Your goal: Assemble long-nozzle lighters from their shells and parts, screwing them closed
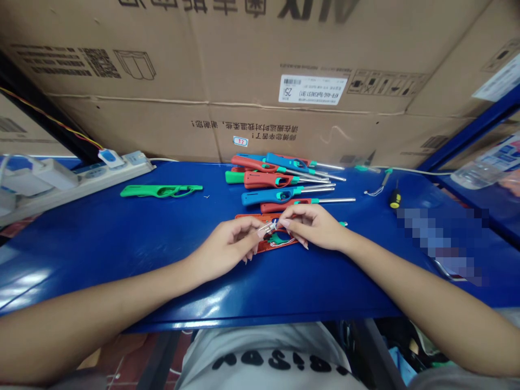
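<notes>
My left hand pinches a small silvery, clear-looking cylindrical part between thumb and fingers. At that part's whitish end, the fingertips of my right hand are closed in a pinch; exactly what they grip is too small to make out. Both hands are just above an opened red-orange lighter casing lying on the table. Inside the casing are a green trigger piece and thin white wires, partly covered by my fingers.
Behind my hands lies a pile of long-necked lighters. A green casing is at left, near a power strip. A yellow-black screwdriver and a wired green part lie right. A large cardboard box walls the back.
</notes>
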Demonstrator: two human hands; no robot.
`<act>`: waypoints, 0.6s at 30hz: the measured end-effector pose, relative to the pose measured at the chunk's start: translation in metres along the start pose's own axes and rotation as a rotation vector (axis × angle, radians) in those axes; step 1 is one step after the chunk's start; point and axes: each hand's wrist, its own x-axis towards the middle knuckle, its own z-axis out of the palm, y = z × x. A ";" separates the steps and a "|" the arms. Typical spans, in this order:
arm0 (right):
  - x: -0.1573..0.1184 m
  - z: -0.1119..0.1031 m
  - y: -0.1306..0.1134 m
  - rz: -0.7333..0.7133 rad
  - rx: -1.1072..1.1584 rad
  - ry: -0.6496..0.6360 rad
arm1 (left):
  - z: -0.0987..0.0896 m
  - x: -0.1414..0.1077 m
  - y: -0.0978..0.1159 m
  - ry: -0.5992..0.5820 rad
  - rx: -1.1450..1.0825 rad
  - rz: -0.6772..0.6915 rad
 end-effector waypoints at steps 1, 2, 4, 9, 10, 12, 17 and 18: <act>0.000 0.000 0.000 -0.002 0.007 0.001 | 0.000 0.000 0.000 0.001 0.001 -0.001; 0.000 0.000 -0.001 -0.006 0.012 0.001 | 0.000 0.000 0.000 0.002 0.001 -0.002; 0.000 0.000 -0.001 -0.015 0.019 -0.004 | 0.000 0.000 0.000 -0.002 0.001 -0.003; 0.000 0.000 -0.001 -0.029 0.031 -0.027 | 0.001 0.000 0.000 -0.024 0.030 -0.003; 0.000 0.000 -0.001 -0.027 0.031 -0.028 | 0.001 0.000 0.001 -0.024 0.038 -0.003; 0.000 0.001 -0.001 -0.018 0.027 -0.027 | 0.002 0.000 0.001 -0.021 0.051 -0.003; 0.000 0.000 -0.001 -0.012 0.018 -0.035 | 0.002 -0.001 0.001 -0.018 0.052 0.001; 0.000 0.000 -0.001 -0.014 0.019 -0.038 | 0.002 -0.001 0.001 -0.017 0.050 0.000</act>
